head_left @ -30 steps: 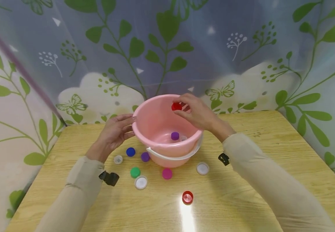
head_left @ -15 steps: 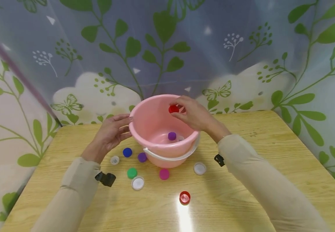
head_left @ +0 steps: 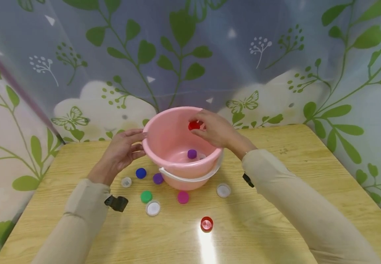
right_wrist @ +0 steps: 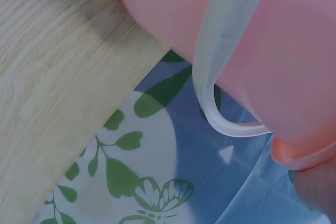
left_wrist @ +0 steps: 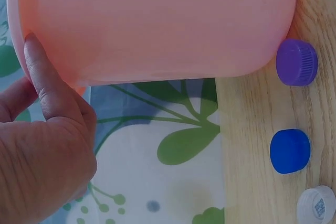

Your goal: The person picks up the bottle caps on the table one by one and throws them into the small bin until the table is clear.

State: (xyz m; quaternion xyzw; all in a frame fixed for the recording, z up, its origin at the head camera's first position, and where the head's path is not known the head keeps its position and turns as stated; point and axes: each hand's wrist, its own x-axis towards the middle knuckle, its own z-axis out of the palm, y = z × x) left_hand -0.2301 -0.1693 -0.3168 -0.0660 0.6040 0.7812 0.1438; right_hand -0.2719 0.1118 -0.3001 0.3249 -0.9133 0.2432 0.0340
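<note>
A pink bucket [head_left: 177, 165] with a white handle [head_left: 190, 179] stands on the wooden table. My left hand [head_left: 119, 150] holds its left rim; in the left wrist view, digits of the left hand [left_wrist: 47, 156] lie on both sides of the lip. Inside the mouth of the bucket, my right hand [head_left: 218, 130] pinches a red bottle cap [head_left: 193, 126] near the right inner wall. On the bucket's bottom lie a purple cap [head_left: 192, 154] and a whitish cap [head_left: 202, 156]. The right wrist view shows mostly the bucket's outside [right_wrist: 294, 51]; the pinching fingers are hidden there.
On the table [head_left: 259, 220] lie a blue cap [head_left: 141, 173], a purple cap [head_left: 158, 178], a small white cap [head_left: 126, 182], a green cap [head_left: 146, 197], a magenta cap [head_left: 182, 197], white caps [head_left: 153, 208] and a red cap [head_left: 206, 224]. A leaf-patterned cloth [head_left: 111, 66] hangs behind.
The red cap in my right hand has sunk slightly deeper into the bucket. My left hand stays on the rim, while the whole scene shifts a little left in the view.
</note>
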